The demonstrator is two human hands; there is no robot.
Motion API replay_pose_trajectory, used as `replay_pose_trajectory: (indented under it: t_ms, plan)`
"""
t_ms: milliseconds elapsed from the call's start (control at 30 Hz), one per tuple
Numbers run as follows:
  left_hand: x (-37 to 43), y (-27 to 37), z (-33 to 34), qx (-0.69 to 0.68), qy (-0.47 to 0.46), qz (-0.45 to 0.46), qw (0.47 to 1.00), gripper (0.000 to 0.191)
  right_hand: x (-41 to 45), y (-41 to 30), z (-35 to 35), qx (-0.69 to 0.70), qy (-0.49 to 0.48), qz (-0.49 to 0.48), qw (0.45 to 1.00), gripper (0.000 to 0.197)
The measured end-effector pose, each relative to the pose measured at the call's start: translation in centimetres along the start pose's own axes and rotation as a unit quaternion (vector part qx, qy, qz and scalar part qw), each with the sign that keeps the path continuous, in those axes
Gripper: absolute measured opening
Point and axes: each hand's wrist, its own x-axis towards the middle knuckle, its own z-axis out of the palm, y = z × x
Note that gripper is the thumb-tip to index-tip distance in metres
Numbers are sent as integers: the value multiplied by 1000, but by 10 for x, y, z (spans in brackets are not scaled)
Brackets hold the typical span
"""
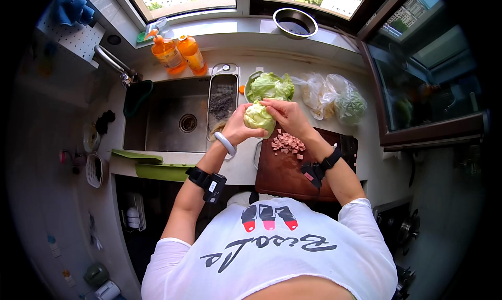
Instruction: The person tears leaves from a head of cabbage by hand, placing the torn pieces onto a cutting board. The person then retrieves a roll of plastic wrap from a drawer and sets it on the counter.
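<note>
My left hand (236,126) is wrapped around a small head of lettuce or cabbage (259,118) from the left, its thumb underneath. At the upper right of the head, the fingers of my right hand (288,115) pinch at its leaves; whether a leaf is gripped is hard to tell. Just beyond both hands stands a bowl or colander (247,89) holding loose green leaves (270,87). Diced pink meat (288,143) lies in a pile on the brown cutting board (278,174), below my right hand.
Left of my hands is a steel sink (168,119) with a narrow drain basket (223,84). Two orange bottles (192,56) stand behind it. Plastic bags of food (349,104) lie right of the bowl. A metal bowl (295,23) rests on the windowsill; an open window frame (431,131) juts in at right.
</note>
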Motion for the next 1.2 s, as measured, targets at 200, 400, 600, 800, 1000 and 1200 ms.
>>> replay_pose_trajectory:
  t_ms: [200, 400, 600, 800, 1000, 1200]
  plan:
    - [5, 5, 12, 15, 33, -61, 997, 106, -9, -3, -3, -112, 70, -15, 991, 30]
    - [-3, 31, 19, 221, 69, -28, 972, 112, -4, 23, -11, -63, 43, -8, 997, 27]
    - [-1, 16, 16, 189, 48, 8, 981, 110, -1, 23, -19, -8, 106, 26, 994, 20]
    - [7, 5, 17, 70, 29, -96, 992, 105, -10, -6, -1, -254, 147, -88, 952, 30]
    - [4, 7, 17, 41, -12, -57, 997, 92, -11, 1, -19, -167, -15, -10, 986, 33]
    - [0, 11, 24, -43, -54, -35, 997, 91, -9, 9, -16, -278, 100, -74, 952, 36]
